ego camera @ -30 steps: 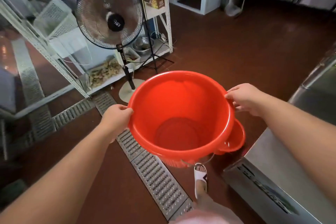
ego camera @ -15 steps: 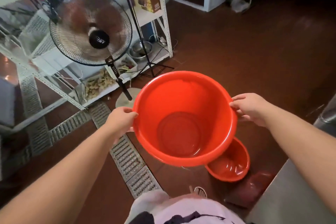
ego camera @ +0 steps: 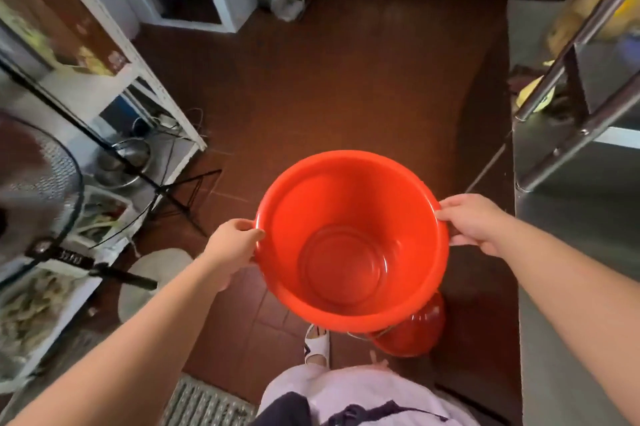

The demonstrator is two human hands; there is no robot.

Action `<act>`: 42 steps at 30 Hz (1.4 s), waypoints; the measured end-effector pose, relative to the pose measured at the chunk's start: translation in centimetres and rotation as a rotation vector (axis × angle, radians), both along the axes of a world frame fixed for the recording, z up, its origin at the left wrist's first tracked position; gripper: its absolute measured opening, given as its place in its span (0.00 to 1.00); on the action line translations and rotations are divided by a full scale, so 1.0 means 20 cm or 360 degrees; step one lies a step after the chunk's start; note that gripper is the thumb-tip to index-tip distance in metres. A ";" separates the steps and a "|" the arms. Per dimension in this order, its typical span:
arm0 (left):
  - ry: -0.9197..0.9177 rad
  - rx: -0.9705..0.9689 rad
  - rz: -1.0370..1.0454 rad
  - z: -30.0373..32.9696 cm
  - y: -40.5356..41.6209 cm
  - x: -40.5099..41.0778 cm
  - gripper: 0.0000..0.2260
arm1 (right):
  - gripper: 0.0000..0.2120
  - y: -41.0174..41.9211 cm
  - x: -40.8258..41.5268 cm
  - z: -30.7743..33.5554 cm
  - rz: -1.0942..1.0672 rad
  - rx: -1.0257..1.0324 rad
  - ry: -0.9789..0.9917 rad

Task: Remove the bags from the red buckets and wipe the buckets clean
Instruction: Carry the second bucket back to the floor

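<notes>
Head view: we hold the red bucket (ego camera: 351, 240) off the floor, mouth up and tilted toward us. Left hand (ego camera: 232, 247) grips the left rim, fingers curled over the edge; right hand (ego camera: 472, 223) grips the opposite rim the same way. We see no bag inside; the inner wall and base look bare and glossy. A second red bucket (ego camera: 414, 332) sits on the floor (ego camera: 339, 79) just below and behind, mostly hidden by the first, beside the steel counter (ego camera: 568, 304).

Judgement: bag removal looks done for the held bucket; we are at the carry or inspect stage before wiping. No cloth is in view, so next we need one hand free to fetch it.
</notes>
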State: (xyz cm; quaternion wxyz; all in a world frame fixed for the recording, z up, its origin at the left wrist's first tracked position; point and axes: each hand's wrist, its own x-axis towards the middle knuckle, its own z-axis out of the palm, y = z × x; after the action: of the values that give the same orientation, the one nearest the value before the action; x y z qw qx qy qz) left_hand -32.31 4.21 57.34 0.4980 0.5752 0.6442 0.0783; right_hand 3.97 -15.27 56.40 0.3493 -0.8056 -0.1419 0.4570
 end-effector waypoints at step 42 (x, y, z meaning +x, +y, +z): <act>0.0418 -0.0048 -0.0955 -1.54 1.07 2.12 0.09 | 0.17 0.45 1.04 -1.45 -0.0717 -0.0802 -0.0531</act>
State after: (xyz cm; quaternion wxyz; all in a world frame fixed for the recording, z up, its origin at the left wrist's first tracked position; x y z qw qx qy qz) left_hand 10.14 25.52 26.48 0.4201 0.7371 0.5058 -0.1563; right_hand 24.82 -6.23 27.41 0.2039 -0.9407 0.1007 0.2517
